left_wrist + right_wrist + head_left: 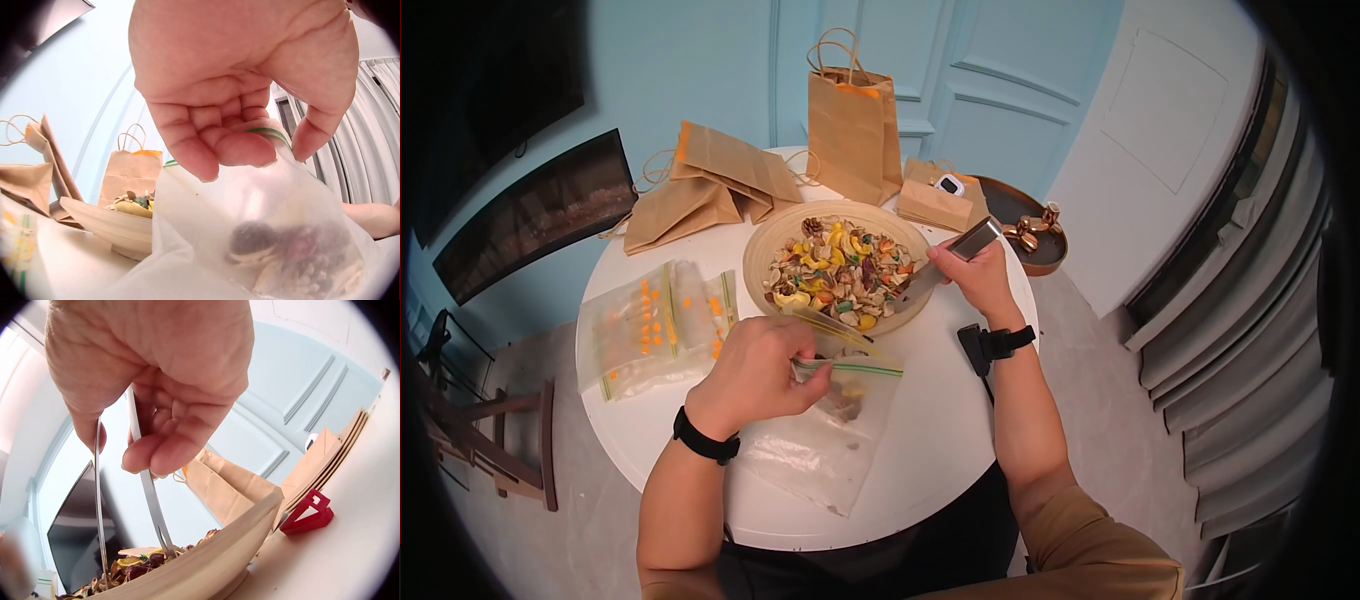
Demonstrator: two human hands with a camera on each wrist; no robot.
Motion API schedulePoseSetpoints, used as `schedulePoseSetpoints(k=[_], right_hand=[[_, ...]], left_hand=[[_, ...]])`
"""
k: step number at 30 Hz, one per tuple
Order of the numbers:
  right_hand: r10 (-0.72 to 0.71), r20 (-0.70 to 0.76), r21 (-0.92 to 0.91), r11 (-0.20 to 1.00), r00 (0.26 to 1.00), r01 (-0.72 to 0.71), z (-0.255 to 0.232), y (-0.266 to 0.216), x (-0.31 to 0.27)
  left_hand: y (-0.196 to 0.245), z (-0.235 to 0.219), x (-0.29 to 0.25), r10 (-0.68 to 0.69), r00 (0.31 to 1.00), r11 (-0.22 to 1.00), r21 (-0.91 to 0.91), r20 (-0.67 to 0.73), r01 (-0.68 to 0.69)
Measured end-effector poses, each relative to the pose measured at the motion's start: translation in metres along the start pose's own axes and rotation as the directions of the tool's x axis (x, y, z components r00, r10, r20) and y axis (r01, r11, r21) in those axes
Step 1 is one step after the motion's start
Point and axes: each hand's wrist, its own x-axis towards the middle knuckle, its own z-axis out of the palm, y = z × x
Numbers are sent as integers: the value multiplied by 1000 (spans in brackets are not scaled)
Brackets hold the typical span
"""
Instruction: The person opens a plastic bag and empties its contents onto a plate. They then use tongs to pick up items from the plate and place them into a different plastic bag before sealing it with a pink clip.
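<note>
My left hand [765, 372] pinches the top edge of a clear zip bag [820, 450] with a green seal line; some dried pieces lie inside it, also visible in the left wrist view. My right hand [978, 275] holds metal tongs [152, 506] between thumb and fingers, their two arms apart. The tong tips are down among the dried mix [835, 262] in a round wooden bowl [758, 285], near its right side. Yellow, orange, green and brown pieces and a pine cone make up the mix.
Several zip bags [635, 325] with orange marks lie at the left. An upright paper bag [853, 135] and tipped paper bags [735, 170] stand behind the bowl. Back right are small paper packets [935, 205], a white timer [949, 185], a tray [1045, 262] and a red clip [307, 515].
</note>
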Motion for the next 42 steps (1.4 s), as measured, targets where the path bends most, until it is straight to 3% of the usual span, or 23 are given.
schedulePoseSetpoints(k=[7,19,22,28,37,42], right_hand=[[34,50,24,999,998,-36,-3,5,1],[50,-12,107,993,999,-49,3,5,2],[42,-17,93,995,999,-40,1,9,3],[56,-31,35,998,998,-55,-3,9,5],[24,-200,185,983,979,14,0,1,3],[-19,-260,250,964,965,87,12,-10,-1]], left_hand=[[-1,0,0,4,1000,1000,-5,-3,-4],[1,0,1,-4,1000,1000,1,3,4],[3,-3,1,-61,997,998,-2,46,61],[0,1,0,-10,1000,1000,-4,3,10],[3,-2,1,-61,997,998,-19,44,62],[-1,0,1,4,1000,1000,-1,5,-4]])
